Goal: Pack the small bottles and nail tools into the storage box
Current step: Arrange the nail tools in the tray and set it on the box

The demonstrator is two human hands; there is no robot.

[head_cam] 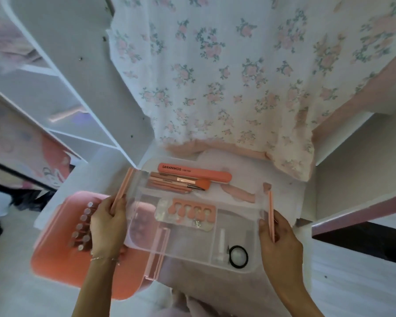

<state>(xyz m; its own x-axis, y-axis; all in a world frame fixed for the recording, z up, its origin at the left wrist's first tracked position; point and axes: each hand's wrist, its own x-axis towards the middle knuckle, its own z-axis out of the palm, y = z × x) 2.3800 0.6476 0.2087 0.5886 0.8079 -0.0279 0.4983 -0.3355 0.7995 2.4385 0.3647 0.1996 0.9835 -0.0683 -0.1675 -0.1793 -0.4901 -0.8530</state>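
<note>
A clear plastic tray (192, 225) with several compartments sits at the middle of the view, held level between both hands. The left hand (108, 225) grips its left end, fingers curled round the pink latch (122, 191) that runs along that side. The right hand (280, 239) grips the right end, thumb and fingers closed over the thin pink latch (271, 216) there.

In the tray's far compartment lies a pink nail file (193, 172) printed SANANMOG, and just near of it a bundle of pink-handled nail tools (176, 183), lying side by side with their tips pointing right. In the middle compartment a pink toe separator (189, 208) rests on a small flat card (181, 217). In the near right compartment a small clear bottle (220, 245) lies beside a black hair tie (238, 256). A clear bar with pink edges (157, 255) runs along the tray's near left part; whether it is a handle I cannot tell.

Under the tray's left end, and reaching out to the left and near side, is the pink storage box (62, 255). A cluster of small bottles (82, 227) with clear caps stands upright in it, just left of the left hand. A thin bracelet (103, 258) circles the left wrist.

Everything rests on or above a pale surface (284, 186). A floral cloth (238, 76) hangs down on the far side, its pink hem touching the surface just beyond the tray. White shelving (62, 92) stands on the far left.
</note>
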